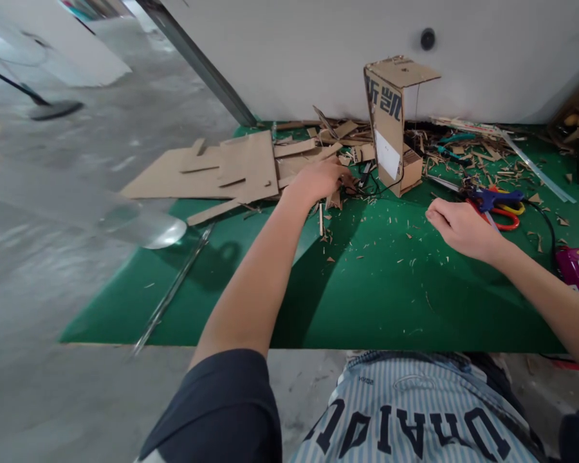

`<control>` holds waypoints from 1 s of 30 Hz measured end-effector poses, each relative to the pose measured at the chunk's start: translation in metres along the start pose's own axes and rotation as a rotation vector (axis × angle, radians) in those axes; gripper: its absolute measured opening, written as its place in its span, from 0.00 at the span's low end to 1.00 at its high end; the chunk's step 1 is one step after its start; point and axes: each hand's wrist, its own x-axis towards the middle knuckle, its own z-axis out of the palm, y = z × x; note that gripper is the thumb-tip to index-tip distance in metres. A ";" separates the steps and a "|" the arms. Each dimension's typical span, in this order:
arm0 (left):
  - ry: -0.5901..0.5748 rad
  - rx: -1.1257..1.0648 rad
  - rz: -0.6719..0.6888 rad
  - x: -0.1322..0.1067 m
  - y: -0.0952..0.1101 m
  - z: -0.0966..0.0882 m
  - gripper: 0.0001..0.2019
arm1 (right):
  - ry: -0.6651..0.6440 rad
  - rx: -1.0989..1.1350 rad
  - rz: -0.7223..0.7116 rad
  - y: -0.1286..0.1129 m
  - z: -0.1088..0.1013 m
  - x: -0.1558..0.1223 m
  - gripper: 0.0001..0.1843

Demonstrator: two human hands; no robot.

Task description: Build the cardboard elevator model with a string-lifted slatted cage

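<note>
My left hand (320,178) reaches into the pile of cardboard scraps (334,198), its fingers curled down around some brown pieces. The fingertips are partly hidden among them. Just right of it stands an upright cardboard structure (390,132) with a flat top arm, a thin line hanging from that arm and a small box at its base. My right hand (463,228) is closed in a fist above the green tabletop (390,296); whatever it may hold is hidden. Close behind this hand lie scissors with red handles (509,220) and a blue-handled tool (498,199).
Flat cardboard sheets (241,164) lie at the left back, and clear plastic strips (174,286) near the left edge. Cardboard shreds (499,161) litter the back right. A purple device (576,270) with a black cable sits at the right. A white wall (318,58) borders the back.
</note>
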 end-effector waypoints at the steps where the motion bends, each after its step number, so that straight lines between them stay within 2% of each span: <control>1: -0.007 0.046 -0.023 -0.001 0.000 -0.003 0.22 | -0.002 -0.025 0.004 0.002 0.003 0.000 0.16; 4: -0.104 0.128 -0.118 -0.005 0.003 -0.018 0.21 | -0.031 -0.018 0.016 0.010 0.010 -0.001 0.14; 6: -0.240 0.124 -0.139 -0.007 0.004 -0.025 0.19 | -0.057 0.040 0.006 0.014 0.013 -0.001 0.13; 9: -0.411 0.095 -0.093 -0.009 0.006 -0.025 0.18 | -0.069 0.129 -0.006 0.019 0.011 -0.002 0.12; 12: -0.465 0.070 -0.099 -0.013 0.004 -0.024 0.15 | -0.026 0.182 -0.015 0.020 0.004 -0.004 0.11; 14: -0.440 0.039 -0.108 -0.017 0.003 -0.030 0.14 | 0.019 0.216 -0.010 0.021 0.000 -0.005 0.11; 17: -0.370 -0.054 -0.057 -0.028 0.007 -0.051 0.14 | 0.107 0.276 -0.015 0.022 -0.002 -0.006 0.11; 20: -0.374 -0.367 0.062 -0.039 0.032 -0.072 0.17 | 0.193 0.310 -0.034 0.023 -0.001 -0.005 0.12; 22: -0.352 -0.605 0.112 -0.041 0.059 -0.074 0.18 | 0.241 0.312 -0.016 0.022 0.001 -0.005 0.14; 24: -0.296 -0.716 0.128 -0.038 0.088 -0.063 0.20 | 0.274 0.310 0.009 0.023 0.003 -0.005 0.17; 25: -0.251 -0.698 0.118 -0.035 0.102 -0.053 0.21 | 0.285 0.316 0.018 0.024 0.004 -0.004 0.17; 28: -0.035 -0.428 0.148 -0.027 0.130 -0.021 0.13 | 0.292 0.364 0.039 0.031 0.009 -0.004 0.17; 30: 0.072 -0.225 0.139 -0.025 0.138 -0.004 0.12 | 0.285 0.391 0.047 0.036 0.013 -0.003 0.17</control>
